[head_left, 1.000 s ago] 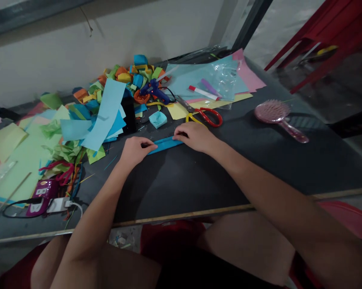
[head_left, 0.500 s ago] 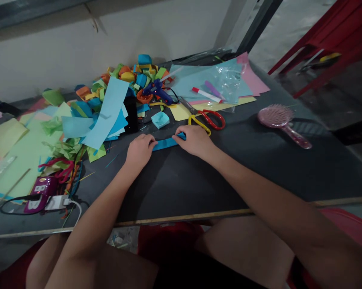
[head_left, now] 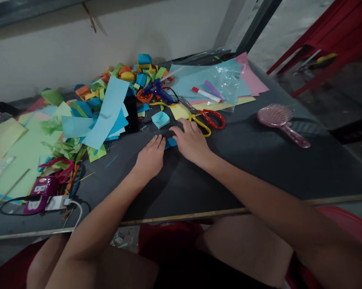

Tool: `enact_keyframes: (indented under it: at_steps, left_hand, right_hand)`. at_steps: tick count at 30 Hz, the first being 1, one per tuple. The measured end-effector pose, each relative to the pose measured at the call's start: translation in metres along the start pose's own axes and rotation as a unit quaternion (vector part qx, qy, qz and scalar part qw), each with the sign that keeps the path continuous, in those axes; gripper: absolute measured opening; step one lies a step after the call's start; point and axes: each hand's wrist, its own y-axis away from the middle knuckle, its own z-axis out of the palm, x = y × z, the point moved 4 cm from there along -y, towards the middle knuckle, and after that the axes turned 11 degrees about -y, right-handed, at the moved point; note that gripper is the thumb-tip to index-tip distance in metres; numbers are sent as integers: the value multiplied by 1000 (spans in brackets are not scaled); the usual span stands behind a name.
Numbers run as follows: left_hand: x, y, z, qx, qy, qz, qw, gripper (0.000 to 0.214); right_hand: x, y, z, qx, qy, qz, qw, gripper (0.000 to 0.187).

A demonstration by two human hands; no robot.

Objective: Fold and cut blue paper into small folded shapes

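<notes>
A blue paper strip [head_left: 170, 143] lies on the dark table, mostly covered by my hands. My left hand [head_left: 152, 156] rests flat over its left end, fingers stretched out. Over the right end is my right hand [head_left: 193, 140], its thumb and fingers apart and its palm near the table. Just beyond the strip sits a small light-blue folded paper box [head_left: 160, 119]. Scissors with one red and one yellow handle [head_left: 212, 119] lie beside my right hand, the yellow loop close to its fingers.
A blue glue gun [head_left: 159, 91] lies by a heap of coloured folded paper pieces [head_left: 126, 76] along the wall. Light-blue strips [head_left: 108, 112] and a purple device with cables [head_left: 41, 194] are on the left. A pink hairbrush [head_left: 278, 118] and a red-capped marker [head_left: 206, 94] lie rightward.
My left hand has slid right, from pinching the strip's end to lying flat on it. My right hand has loosened its pinch and spread its fingers. Less of the strip shows.
</notes>
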Motion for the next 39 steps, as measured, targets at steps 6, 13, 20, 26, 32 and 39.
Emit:
enact_keyframes:
  at_steps: [6,13,20,26,32,39]
  left_hand:
    - [11,9,6,-22,16,-25,999,97]
    - [11,7,6,-65,30,-22,997,129]
    - [13,14,2,-57,-36,-118,991,113]
    - [-7,16,7,-70,-21,-179,981,103]
    - [-32,-1,-2,65,-7,-200,978,49]
    - [-36,-10,-10,164,32,-76,983,27]
  right_hand:
    - [-9,5,-3,1,-13,-61,998,45]
    - [-15,21,20,-201,-106,-181,957,67]
    - [25,34,-4,-195,-62,-144,968,72]
    - [31,40,-18,-187,-12,-113,976,67]
    - [13,37,-14,-164,26,-62,984,63]
    - [-24,14,-20,-128,98,-3,987,42]
